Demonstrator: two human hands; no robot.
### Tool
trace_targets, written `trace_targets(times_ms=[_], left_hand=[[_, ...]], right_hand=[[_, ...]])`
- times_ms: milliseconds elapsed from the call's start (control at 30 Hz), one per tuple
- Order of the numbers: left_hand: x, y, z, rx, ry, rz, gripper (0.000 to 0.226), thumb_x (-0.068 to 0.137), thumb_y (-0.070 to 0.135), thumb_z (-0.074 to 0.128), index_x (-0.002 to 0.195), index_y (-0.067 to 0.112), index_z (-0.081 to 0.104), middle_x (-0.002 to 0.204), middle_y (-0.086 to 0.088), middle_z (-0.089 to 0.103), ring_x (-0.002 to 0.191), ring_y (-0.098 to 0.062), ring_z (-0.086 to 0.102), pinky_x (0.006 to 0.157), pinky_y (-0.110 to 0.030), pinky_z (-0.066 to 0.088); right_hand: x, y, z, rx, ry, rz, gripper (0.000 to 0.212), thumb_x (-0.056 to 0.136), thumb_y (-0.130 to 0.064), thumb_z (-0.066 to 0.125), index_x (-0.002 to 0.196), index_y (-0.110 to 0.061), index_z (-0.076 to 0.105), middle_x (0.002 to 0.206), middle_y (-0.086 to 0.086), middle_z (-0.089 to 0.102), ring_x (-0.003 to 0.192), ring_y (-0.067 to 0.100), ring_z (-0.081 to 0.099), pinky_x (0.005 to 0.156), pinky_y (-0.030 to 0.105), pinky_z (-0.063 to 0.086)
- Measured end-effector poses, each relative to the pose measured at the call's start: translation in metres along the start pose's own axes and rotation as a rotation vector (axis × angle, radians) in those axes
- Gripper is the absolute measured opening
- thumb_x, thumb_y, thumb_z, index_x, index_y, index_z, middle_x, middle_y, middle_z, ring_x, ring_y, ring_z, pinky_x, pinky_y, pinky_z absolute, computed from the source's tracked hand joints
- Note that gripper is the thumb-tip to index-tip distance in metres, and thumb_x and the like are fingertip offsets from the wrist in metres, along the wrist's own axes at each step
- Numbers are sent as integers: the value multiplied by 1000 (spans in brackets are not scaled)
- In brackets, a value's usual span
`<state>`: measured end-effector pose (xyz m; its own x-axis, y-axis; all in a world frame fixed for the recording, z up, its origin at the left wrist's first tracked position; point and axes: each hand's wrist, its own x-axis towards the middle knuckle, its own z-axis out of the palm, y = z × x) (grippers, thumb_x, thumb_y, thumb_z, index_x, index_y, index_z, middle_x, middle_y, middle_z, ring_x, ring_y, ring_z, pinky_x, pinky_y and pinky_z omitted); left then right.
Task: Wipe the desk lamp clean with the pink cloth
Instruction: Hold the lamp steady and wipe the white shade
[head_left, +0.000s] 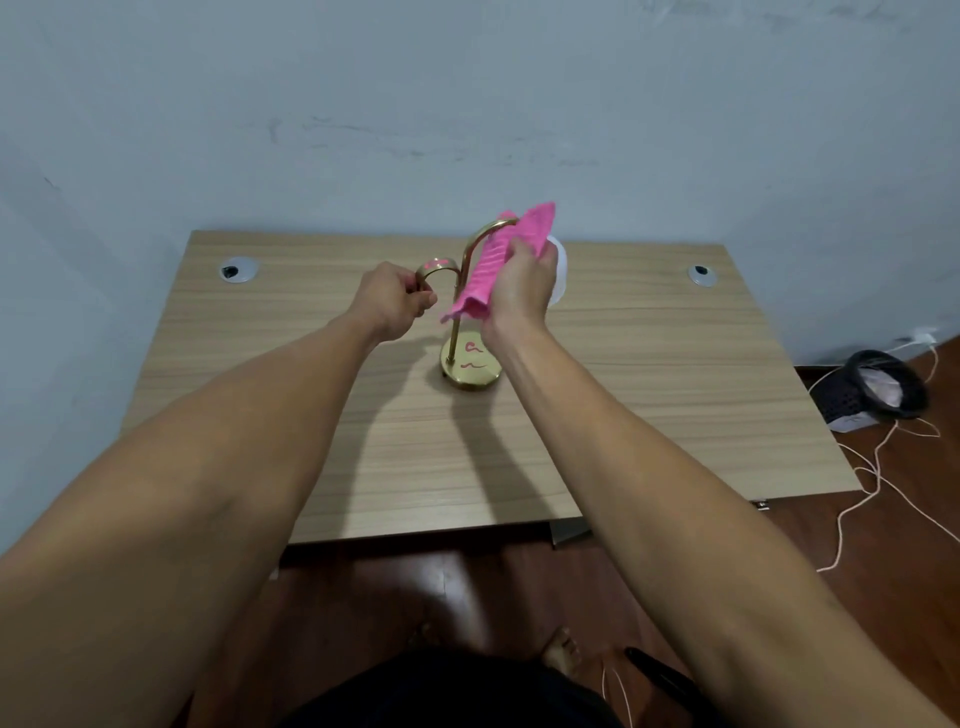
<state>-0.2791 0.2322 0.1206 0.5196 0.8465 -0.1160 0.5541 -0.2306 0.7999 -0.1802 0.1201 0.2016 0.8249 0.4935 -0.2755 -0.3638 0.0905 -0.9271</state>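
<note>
A brass desk lamp with a round base and two curved arms stands at the middle of the wooden desk. My left hand grips the shorter left arm of the lamp near its end. My right hand holds the pink cloth pressed against the taller curved arm. The cloth hangs from the top of that arm down past my palm. A white lamp shade shows partly behind my right hand. Pink reflections show on the base.
The desk stands against a pale blue wall and has two round cable grommets near its back corners. On the dark wooden floor to the right lie a black mesh basket and a thin white cord.
</note>
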Motion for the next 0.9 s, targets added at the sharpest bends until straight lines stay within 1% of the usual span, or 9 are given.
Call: trace_targets(times_ms=[100,200,333,433,533,600,700,800,900], left_hand=[[-1,0,0,9,-4,6,11,94,14,71,91,5,76,82,-11,68,77,-19,59,59,-12,42],[-1,-1,0,1,0,18,12,94,11,70,94,2,77,82,-12,68,78,-20,60,54,-5,40],[-2,0,0,12,-4,21,12,95,14,70,93,4,77,82,-12,69,78,-20,61,66,-23,46],[-1,0,0,37,-7,35,12,94,15,70,89,6,75,81,-11,69,76,-20,59,62,-24,44],[1,-1,-1,9,-12,28,10,94,14,71,91,6,76,82,-11,70,77,-20,62,66,-23,46],[2,-2,-1,-2,-12,23,9,93,14,72,91,6,77,81,-11,70,77,-20,63,66,-22,47],[4,-4,0,-13,-22,35,10,93,13,72,92,4,77,80,-11,70,76,-20,63,64,-19,46],[4,-7,2,-28,-18,40,13,92,14,73,94,1,77,80,-12,70,77,-20,64,70,-25,49],[2,-9,3,-50,-5,30,12,92,15,74,95,4,78,83,-11,71,79,-19,65,80,-28,51]], right_hand=[[-3,20,-10,-325,-224,-233,21,104,-11,44,103,-24,60,90,-5,61,71,11,56,57,17,49],[3,31,-18,-406,-356,-233,40,100,-5,40,112,-28,71,103,-26,67,88,-4,62,77,25,54],[13,4,-13,0,-157,61,23,96,0,48,98,-14,66,95,7,66,77,21,65,64,33,54],[20,-13,-8,365,36,259,20,88,8,55,99,-6,62,93,12,65,79,32,67,69,43,57],[22,4,-3,26,-3,-13,19,96,-2,48,95,-16,61,87,5,64,79,30,65,78,53,61],[11,17,-7,-339,-173,-228,25,102,-17,42,104,-26,65,85,-2,62,71,26,60,56,46,58],[10,35,-24,-642,-429,-393,40,105,-24,40,121,-49,66,112,-27,63,83,16,63,57,39,56],[19,46,-38,-722,-404,-270,33,100,-25,43,111,-33,73,104,-12,67,81,20,63,66,47,61],[23,50,-42,-461,-155,55,28,89,-18,45,99,-20,71,98,8,73,97,34,71,82,53,62]])
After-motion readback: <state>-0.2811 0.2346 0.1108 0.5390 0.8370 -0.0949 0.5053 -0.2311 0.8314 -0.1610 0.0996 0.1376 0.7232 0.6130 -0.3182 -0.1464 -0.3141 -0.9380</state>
